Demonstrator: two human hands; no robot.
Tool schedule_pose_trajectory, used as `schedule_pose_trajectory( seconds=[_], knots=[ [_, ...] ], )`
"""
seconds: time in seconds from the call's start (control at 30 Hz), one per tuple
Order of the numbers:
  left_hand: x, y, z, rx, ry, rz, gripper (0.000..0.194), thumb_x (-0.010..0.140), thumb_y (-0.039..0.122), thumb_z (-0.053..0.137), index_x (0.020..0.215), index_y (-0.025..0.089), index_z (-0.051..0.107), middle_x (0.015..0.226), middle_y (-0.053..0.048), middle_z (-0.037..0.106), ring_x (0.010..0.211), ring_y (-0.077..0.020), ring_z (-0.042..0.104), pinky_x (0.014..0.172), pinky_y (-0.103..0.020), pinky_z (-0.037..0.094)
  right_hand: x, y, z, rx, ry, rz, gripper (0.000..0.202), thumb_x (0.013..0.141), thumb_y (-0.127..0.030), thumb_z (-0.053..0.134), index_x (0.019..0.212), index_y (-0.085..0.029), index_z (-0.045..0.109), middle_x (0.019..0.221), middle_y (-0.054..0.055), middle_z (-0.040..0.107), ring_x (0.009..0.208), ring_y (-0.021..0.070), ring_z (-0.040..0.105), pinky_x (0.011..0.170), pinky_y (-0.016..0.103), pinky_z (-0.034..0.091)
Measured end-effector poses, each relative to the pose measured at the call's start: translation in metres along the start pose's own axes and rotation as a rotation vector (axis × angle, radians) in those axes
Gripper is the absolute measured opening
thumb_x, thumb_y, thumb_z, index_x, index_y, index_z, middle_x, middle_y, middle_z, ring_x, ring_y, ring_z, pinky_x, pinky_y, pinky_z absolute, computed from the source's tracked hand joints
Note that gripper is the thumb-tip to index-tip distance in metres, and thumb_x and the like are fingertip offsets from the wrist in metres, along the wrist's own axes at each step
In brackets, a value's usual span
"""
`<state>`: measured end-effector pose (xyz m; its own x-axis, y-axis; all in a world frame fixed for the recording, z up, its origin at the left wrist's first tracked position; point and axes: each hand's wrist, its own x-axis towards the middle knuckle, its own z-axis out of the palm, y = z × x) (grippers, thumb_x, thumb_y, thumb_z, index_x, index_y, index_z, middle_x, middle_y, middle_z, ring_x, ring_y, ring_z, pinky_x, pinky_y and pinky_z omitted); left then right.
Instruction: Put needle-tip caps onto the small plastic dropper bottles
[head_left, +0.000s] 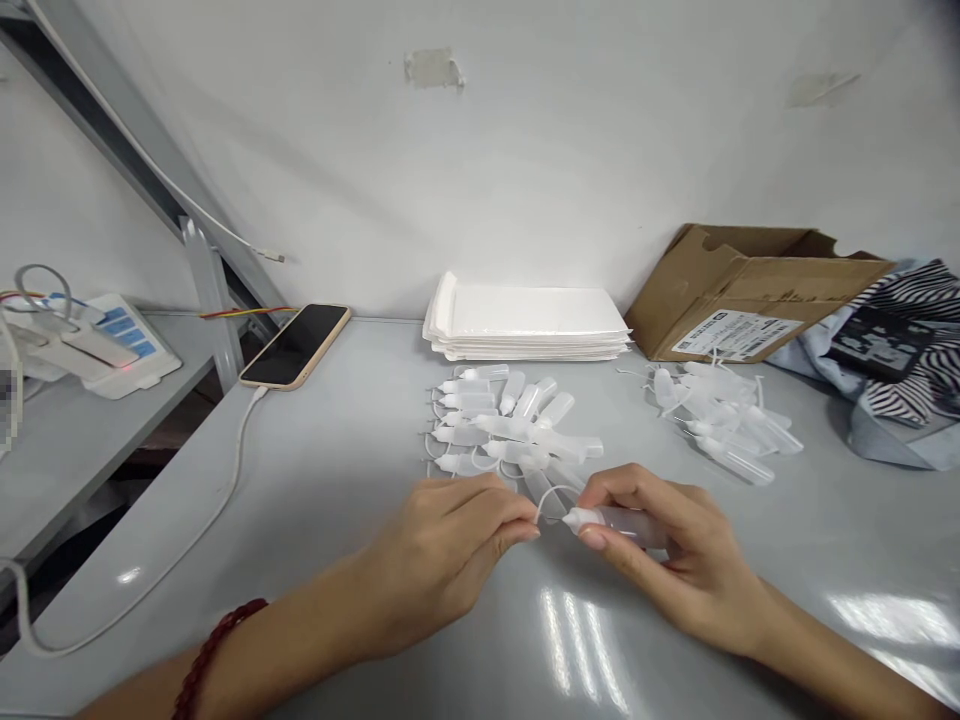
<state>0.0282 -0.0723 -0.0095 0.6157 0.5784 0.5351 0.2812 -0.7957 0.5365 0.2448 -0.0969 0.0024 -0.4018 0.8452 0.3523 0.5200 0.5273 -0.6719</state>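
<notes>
My right hand (pixel 667 545) is closed round a small translucent needle-tip squeeze bottle (pixel 626 522), its white tip pointing left. A thin white strap (pixel 553 490) curves from the bottle's neck to my left hand (pixel 465 540). The left fingertips are pinched together on the strap's end, which they hide. Just beyond my hands lies a pile of similar bottles (pixel 517 428), several of them lined up on its left side with thin metal needles pointing left. A second group of such bottles (pixel 731 415) lies loosely to the right.
White padded envelopes (pixel 532 315) are stacked against the wall. An open cardboard box (pixel 750 290) stands back right, beside striped cloth (pixel 911 350). At the left lies a phone (pixel 298 345) with a white cable (pixel 225 490); a power strip (pixel 112 345) sits on the adjoining surface.
</notes>
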Motion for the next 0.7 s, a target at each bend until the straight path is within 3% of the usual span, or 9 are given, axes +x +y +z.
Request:
schedule_pose_trajectory(
  seconds=[0.2, 0.7],
  knots=[
    [-0.0008, 0.0009, 0.001, 0.033, -0.007, 0.032, 0.011, 0.088, 0.006, 0.051, 0.095, 0.013, 0.057, 0.075, 0.0, 0.06, 0.065, -0.0088, 0.053, 0.06, -0.019, 0.044, -0.0038, 0.0011, 0.0022, 0.015, -0.001, -0.02, 0.001, 0.087, -0.022, 0.052, 0.087, -0.02, 0.052, 0.065, -0.001, 0.06, 0.054, 0.0109, 0.054, 0.045, 0.021, 0.039],
    [-0.0005, 0.0023, 0.0, 0.109, -0.035, 0.078, 0.012, 0.088, 0.006, 0.049, 0.094, 0.013, 0.057, 0.074, -0.002, 0.063, 0.065, -0.012, 0.058, 0.06, -0.024, 0.048, 0.0003, -0.0028, 0.0018, -0.005, -0.02, -0.071, 0.002, 0.085, -0.018, 0.054, 0.087, -0.019, 0.053, 0.068, 0.0, 0.065, 0.053, 0.0109, 0.059, 0.046, 0.021, 0.044]
  ],
)
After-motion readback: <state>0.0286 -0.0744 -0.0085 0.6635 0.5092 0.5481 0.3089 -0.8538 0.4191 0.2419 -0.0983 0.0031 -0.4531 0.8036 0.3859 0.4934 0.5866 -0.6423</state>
